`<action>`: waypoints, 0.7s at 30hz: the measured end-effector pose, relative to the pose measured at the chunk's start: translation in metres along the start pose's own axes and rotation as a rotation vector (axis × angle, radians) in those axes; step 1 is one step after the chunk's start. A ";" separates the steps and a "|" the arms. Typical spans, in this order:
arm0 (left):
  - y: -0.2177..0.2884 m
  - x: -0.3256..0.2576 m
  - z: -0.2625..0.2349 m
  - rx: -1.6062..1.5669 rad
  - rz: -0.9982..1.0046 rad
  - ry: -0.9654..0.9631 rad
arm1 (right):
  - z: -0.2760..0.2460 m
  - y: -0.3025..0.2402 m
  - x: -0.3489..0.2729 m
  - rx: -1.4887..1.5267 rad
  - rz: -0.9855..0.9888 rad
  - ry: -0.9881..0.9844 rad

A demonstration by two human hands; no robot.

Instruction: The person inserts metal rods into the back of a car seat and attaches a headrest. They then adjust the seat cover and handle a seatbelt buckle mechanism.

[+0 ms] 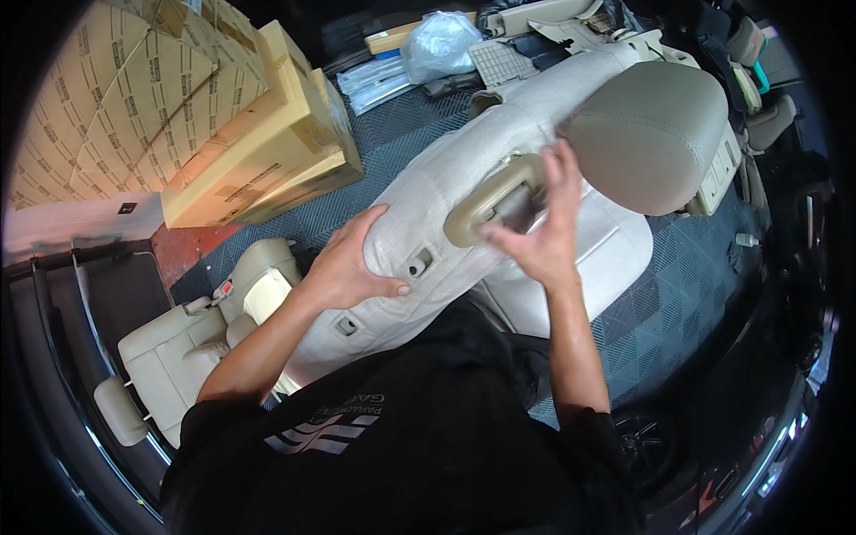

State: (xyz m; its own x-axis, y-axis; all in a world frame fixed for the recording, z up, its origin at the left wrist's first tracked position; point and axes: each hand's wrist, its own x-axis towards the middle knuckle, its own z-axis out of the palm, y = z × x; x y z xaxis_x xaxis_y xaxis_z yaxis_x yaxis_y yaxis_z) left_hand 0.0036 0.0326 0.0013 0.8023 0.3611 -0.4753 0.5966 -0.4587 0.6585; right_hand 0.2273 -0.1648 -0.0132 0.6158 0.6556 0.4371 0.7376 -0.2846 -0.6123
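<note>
Seat (430, 196) near cardboard boxes (205, 116)

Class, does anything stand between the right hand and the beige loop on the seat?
Nothing visible does. The right hand is right at the loop; the headrest lies to the right, not between them.

The floor (678, 276) is blue-grey and stripy. Big brown boxes (169, 107) stand at its far left corner.

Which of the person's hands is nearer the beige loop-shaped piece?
The right hand, spread right beside the beige loop-shaped piece; the left hand instead lies on the white cover, farther from it.
</note>
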 end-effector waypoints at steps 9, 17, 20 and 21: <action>0.002 -0.003 -0.001 0.010 0.003 0.006 | 0.032 0.009 0.001 0.225 0.084 0.085; 0.043 0.040 -0.008 -0.002 0.351 0.115 | -0.008 0.009 0.021 0.063 0.096 -0.181; 0.061 0.095 0.004 0.003 0.563 0.171 | -0.014 0.010 0.021 0.116 0.143 -0.189; 0.064 0.109 0.010 0.022 0.597 0.155 | -0.011 0.019 0.017 0.155 0.154 -0.167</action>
State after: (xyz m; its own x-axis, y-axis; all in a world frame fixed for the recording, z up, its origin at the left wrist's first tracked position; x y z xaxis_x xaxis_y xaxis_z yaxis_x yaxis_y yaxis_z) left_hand 0.1293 0.0349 -0.0143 0.9867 0.1499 0.0632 0.0470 -0.6345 0.7715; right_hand 0.2550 -0.1670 -0.0100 0.6539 0.7225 0.2244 0.5799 -0.2881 -0.7621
